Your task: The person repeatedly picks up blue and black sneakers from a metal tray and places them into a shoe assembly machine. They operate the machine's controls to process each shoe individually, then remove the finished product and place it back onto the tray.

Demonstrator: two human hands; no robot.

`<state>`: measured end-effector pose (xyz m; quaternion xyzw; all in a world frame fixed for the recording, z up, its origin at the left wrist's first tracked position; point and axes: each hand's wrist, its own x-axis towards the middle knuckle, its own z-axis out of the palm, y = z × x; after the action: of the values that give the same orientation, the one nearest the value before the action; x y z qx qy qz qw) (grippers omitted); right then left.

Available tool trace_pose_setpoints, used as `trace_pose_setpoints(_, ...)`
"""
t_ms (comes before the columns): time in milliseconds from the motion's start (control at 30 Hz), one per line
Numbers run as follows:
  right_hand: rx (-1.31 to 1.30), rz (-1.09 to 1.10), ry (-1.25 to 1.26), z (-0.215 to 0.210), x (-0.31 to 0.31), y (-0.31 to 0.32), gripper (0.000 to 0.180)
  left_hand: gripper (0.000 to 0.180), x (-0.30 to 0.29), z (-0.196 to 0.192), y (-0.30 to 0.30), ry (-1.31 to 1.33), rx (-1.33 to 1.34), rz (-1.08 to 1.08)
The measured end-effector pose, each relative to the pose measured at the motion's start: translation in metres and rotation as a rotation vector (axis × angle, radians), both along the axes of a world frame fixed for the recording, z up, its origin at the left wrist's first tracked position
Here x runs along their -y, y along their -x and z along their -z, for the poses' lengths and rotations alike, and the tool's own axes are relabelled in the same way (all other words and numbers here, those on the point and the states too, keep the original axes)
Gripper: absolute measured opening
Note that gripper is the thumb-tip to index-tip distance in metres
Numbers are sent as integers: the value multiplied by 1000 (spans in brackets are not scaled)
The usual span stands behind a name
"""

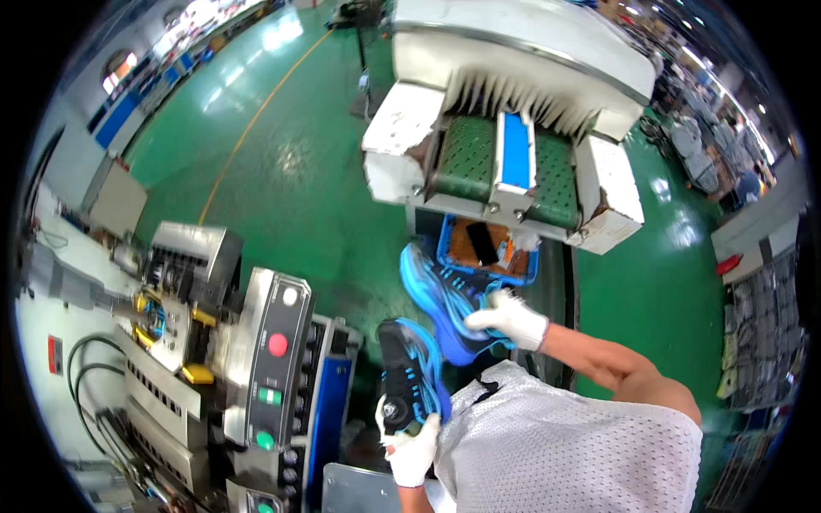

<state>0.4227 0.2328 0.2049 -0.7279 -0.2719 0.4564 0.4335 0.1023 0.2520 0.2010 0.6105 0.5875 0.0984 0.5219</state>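
The person has a white glove on each hand, and each hand is grasping one shoe. The left hand [412,451] is closed around the back end of the lower shoe [419,363], which is black with blue laces and a blue sole; its fingers are bent, and the toe of this shoe points away from the body. The right hand [510,320] grips the upper shoe [432,295] near its opening, with the fingers curled on the dark upper part; how tightly it presses, I cannot tell. This shoe is tilted, so that its bright blue side is turned to the left. Both shoes are in front of the white shirt [573,436], held up over the green floor [342,248], and they are very near to each other; whether they touch, I cannot tell clearly.

Beyond the upper shoe there is a blue basket [444,248], under the end of a machine with a green belt [467,154]. To the left of the shoes stands a control panel [275,376] with round buttons.
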Motion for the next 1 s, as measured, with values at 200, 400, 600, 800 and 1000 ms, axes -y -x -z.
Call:
trace_pose_setpoints(200, 183, 537, -166, -101, 10, -220, 78, 89, -53, -59, -217, 91, 713, 400)
trace_pose_setpoints(400, 365, 627, 31, -74, -58, -483, 57, 87, -53, -72, -406, 97, 633, 653)
trace_pose_setpoints(600, 1274, 322, 514, -8, -147, -622, 52, 76, -27, -1, -569, -653, 533, 653)
trace_pose_setpoints(800, 1073, -145, 447, -24, -92, -600, 47, 73, -56, 0, -657, -776, 546, 591)
trace_pose_setpoints(1000, 1288, 117, 77, -135, -13, -415, 43, 40, -101, -12, -780, -713, 510, 690)
